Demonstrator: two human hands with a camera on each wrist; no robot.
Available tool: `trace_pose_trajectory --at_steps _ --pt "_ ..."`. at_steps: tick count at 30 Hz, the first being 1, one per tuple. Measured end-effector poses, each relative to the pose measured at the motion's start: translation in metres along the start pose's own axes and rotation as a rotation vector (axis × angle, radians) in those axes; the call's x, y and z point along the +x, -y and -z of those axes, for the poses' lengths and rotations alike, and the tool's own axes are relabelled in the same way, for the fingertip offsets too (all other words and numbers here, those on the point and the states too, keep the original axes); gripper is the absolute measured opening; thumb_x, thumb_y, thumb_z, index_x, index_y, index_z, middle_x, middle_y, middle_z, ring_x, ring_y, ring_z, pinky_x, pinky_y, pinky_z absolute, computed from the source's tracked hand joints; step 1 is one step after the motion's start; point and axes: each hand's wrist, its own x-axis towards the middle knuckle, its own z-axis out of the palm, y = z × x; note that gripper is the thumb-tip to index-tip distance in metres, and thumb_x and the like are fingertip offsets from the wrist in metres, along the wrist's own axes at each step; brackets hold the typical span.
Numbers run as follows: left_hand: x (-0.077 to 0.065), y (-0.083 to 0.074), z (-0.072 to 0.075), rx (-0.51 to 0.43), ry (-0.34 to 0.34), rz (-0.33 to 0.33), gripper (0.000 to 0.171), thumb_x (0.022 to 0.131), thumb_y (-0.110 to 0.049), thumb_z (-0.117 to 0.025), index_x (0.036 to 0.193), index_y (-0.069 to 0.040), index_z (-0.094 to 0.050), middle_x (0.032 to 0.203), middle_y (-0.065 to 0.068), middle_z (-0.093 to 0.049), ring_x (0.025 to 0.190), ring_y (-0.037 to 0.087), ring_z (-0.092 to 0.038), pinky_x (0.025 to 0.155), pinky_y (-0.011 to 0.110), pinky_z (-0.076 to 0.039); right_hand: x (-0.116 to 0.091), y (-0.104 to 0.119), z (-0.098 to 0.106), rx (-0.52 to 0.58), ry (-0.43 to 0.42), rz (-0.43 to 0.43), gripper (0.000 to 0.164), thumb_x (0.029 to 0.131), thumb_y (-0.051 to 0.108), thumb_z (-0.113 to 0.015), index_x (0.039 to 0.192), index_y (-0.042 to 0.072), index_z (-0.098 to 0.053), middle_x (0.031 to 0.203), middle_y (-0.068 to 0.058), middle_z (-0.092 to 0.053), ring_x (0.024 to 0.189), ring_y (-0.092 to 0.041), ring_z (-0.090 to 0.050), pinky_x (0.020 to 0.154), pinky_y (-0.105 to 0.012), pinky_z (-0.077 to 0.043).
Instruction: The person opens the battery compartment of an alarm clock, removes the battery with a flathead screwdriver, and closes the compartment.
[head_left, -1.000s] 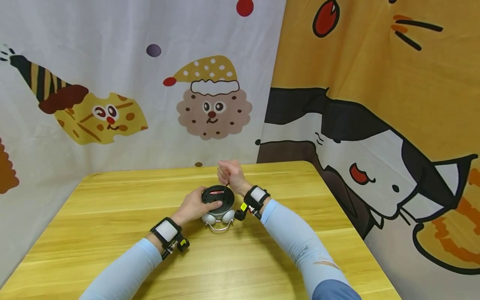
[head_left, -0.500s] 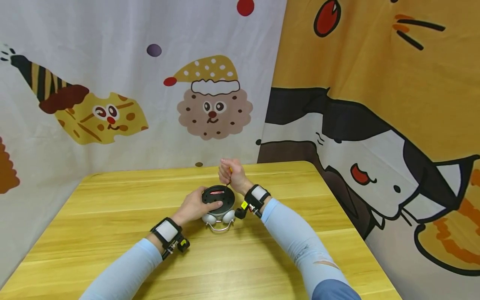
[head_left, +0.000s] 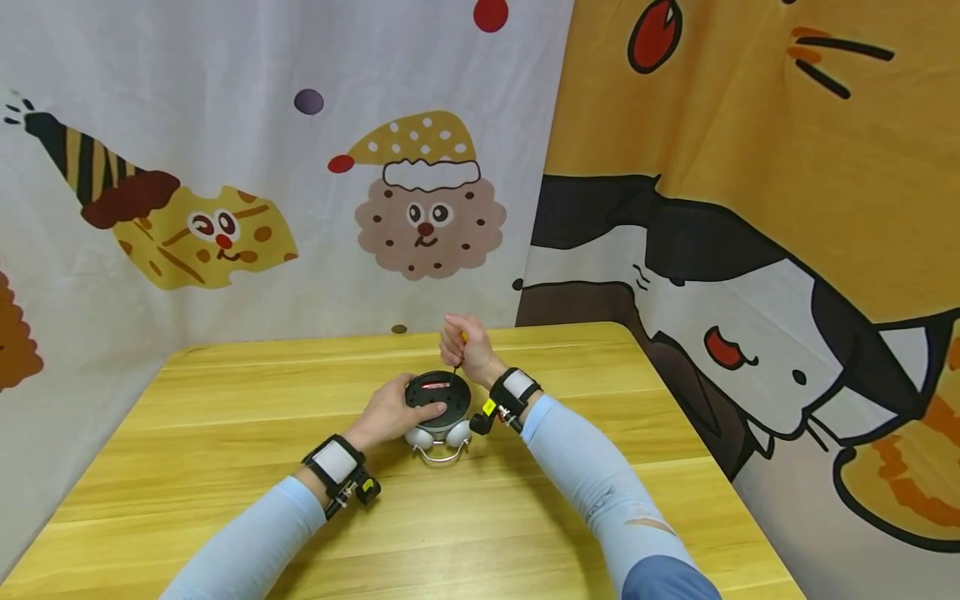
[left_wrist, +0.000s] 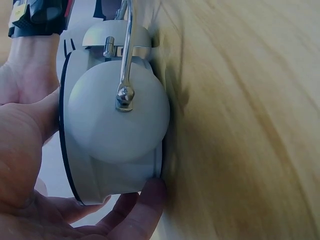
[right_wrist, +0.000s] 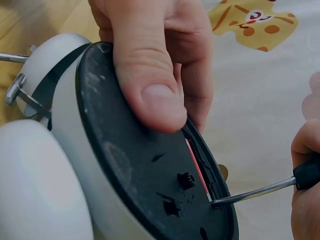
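Note:
A white twin-bell alarm clock (head_left: 427, 402) lies on the wooden table with its black back facing up and its bells toward me. My left hand (head_left: 390, 408) grips its left side; the thumb (right_wrist: 161, 102) presses on the back and the fingers curl round the rim. In the right wrist view, a red battery (right_wrist: 199, 169) shows in the uncovered battery slot. My right hand (head_left: 467, 348) is closed round a screwdriver (right_wrist: 257, 192) above the clock's far right edge. The screwdriver's metal tip touches the slot by the battery's end. Most of its handle is hidden in the fist.
The light wooden table (head_left: 420, 533) reaches out on both sides of the clock. Behind it hangs a printed curtain (head_left: 247, 308) with cartoon figures. The clock's bell handle (head_left: 441, 456) sticks out toward me.
My right hand has risen slightly and shifted a little right, so more of the screwdriver's shaft and yellow handle end shows. The left hand and clock stay nearly still.

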Motion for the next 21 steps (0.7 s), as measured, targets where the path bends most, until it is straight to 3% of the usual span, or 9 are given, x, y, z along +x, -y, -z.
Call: trace_pose_trajectory --at_steps 6,14,21 --pt "-0.0007 -0.0005 -0.0012 -0.002 0.002 -0.001 0.081 0.095 -0.052 -0.089 0.149 0.002 -0.062 0.138 0.023 -0.076 0.122 0.035 -0.073 0.106 0.055 -0.060 -0.0020 -0.0019 0.0024 -0.027 -0.021 -0.031 0.062 0.114 0.032 -0.042 0.053 0.021 -0.037 0.048 0.009 -0.038 0.043 -0.013 -0.037 0.047 -0.029 -0.034" --pt "-0.0011 0.0002 0.0000 0.005 -0.001 -0.005 0.080 0.096 -0.051 -0.088 0.148 0.003 -0.063 0.138 0.023 -0.076 0.122 0.035 -0.073 0.106 0.055 -0.060 -0.0044 -0.0006 0.0032 -0.009 -0.153 -0.116 0.061 0.115 0.025 -0.053 0.056 0.020 -0.039 0.051 0.010 -0.037 0.046 -0.012 -0.037 0.051 -0.028 -0.033" --pt "-0.0001 -0.0002 -0.0008 0.008 0.008 0.005 0.081 0.095 -0.053 -0.089 0.148 0.002 -0.062 0.139 0.023 -0.075 0.122 0.034 -0.073 0.106 0.055 -0.060 -0.0093 -0.0003 0.0032 0.044 -0.180 -0.102 0.063 0.115 0.027 -0.056 0.055 0.022 -0.037 0.051 0.011 -0.034 0.045 -0.009 -0.034 0.051 -0.026 -0.031"
